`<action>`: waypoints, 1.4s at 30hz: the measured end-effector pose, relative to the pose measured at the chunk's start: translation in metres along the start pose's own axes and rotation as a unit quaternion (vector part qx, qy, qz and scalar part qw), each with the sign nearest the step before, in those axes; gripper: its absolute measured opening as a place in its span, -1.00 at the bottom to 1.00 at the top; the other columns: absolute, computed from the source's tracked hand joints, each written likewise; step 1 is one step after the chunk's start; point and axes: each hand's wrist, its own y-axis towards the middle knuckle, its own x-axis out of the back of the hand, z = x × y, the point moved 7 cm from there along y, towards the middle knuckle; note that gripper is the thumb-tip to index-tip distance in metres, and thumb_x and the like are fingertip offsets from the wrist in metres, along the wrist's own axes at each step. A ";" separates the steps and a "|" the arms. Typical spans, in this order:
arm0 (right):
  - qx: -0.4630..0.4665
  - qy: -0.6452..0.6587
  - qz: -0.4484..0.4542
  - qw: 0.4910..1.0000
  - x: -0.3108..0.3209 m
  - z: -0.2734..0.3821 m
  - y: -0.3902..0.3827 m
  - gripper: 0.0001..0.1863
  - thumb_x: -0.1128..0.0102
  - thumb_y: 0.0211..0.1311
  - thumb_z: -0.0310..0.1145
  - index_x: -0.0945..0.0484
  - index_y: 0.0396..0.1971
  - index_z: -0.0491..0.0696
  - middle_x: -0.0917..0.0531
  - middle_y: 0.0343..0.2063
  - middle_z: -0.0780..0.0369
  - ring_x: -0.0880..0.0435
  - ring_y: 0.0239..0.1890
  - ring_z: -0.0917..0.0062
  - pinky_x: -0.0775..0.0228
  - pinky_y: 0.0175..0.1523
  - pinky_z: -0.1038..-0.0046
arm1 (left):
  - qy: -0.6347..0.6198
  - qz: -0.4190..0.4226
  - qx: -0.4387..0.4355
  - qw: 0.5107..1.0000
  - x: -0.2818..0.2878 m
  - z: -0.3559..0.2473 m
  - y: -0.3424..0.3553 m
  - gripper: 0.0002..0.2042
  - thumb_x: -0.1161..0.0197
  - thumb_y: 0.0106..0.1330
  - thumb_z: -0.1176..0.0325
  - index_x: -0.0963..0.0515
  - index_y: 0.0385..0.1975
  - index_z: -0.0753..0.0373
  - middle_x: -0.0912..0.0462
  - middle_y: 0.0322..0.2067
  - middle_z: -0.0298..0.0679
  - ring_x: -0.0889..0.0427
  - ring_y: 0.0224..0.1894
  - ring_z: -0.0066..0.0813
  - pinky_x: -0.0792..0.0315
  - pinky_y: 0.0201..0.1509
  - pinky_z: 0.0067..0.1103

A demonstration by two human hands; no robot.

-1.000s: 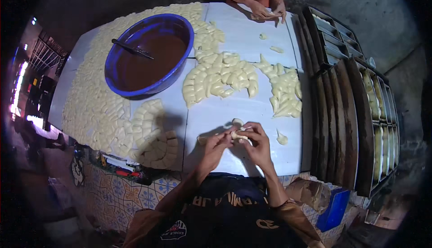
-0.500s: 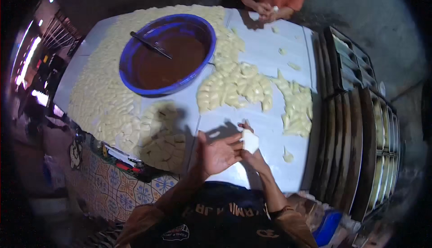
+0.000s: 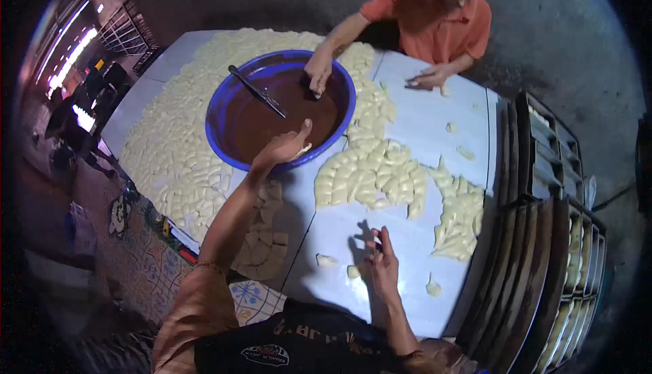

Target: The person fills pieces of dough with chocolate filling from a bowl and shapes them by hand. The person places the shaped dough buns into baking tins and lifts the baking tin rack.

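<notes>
My left hand (image 3: 282, 150) reaches across the near rim of a blue basin (image 3: 224, 155) filled with brown paste (image 3: 251, 126). Its thumb stands up, apart from the fingers, and a small pale bit shows beside them; I cannot tell whether they hold it. Over the white table (image 3: 333, 231) hovers my right hand (image 3: 385, 263), fingers spread and nothing seen in them. Small flat dough pieces (image 3: 326, 260) lie near it. In the basin rests a dark-handled utensil (image 3: 258, 92). A co-worker's hand (image 3: 319, 72) dips in from the far side; their other hand (image 3: 431, 77) is over the table.
Shaped pale dough pieces (image 3: 170, 150) cover the table's left part, with more heaps in the middle (image 3: 373, 174) and at the right (image 3: 458, 221). Stacked trays (image 3: 523, 258) line the right edge. A co-worker in an orange shirt (image 3: 441, 28) is at the far side.
My hands have parted: the left went forward to the basin, and the right no longer shows the white dough piece. The co-worker has reached one hand into the basin. The view has shifted.
</notes>
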 end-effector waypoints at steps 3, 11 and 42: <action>-0.013 0.053 -0.022 0.998 0.005 -0.019 0.012 -0.29 -0.07 0.36 -0.20 0.04 0.39 -0.02 -0.34 0.21 0.20 -0.46 0.02 0.58 -0.38 0.05 0.60 | 0.150 -0.254 -0.226 0.928 0.001 -0.038 -0.053 -0.20 0.40 0.35 -0.33 -0.60 -0.21 0.33 -0.59 -0.39 0.12 -0.56 -0.25 0.15 -0.41 -0.03 -0.20; -0.212 0.213 -0.134 0.944 -0.015 -0.059 0.005 -0.80 -0.03 0.36 -0.43 -0.54 -0.17 -0.23 -0.59 -0.36 0.26 -0.55 -0.47 0.69 -0.42 -0.30 0.73 | -0.644 0.132 0.093 0.748 -0.166 -0.022 -0.158 -0.09 0.37 0.29 -0.40 -0.14 0.29 0.41 -0.44 0.11 -0.03 -0.41 0.17 -0.19 -0.14 0.30 -0.23; -0.129 -0.195 0.052 0.971 0.021 -0.017 -0.042 -0.59 -0.01 0.25 -0.56 -0.46 0.11 -0.08 -0.64 -0.17 0.22 -0.60 -0.21 0.56 -0.49 -0.13 0.53 | -0.554 0.137 -0.288 0.769 -0.200 -0.045 -0.217 -0.46 -0.18 0.10 0.74 -0.22 0.11 0.33 -0.35 0.01 -0.16 -0.39 0.23 -0.27 -0.33 0.18 -0.50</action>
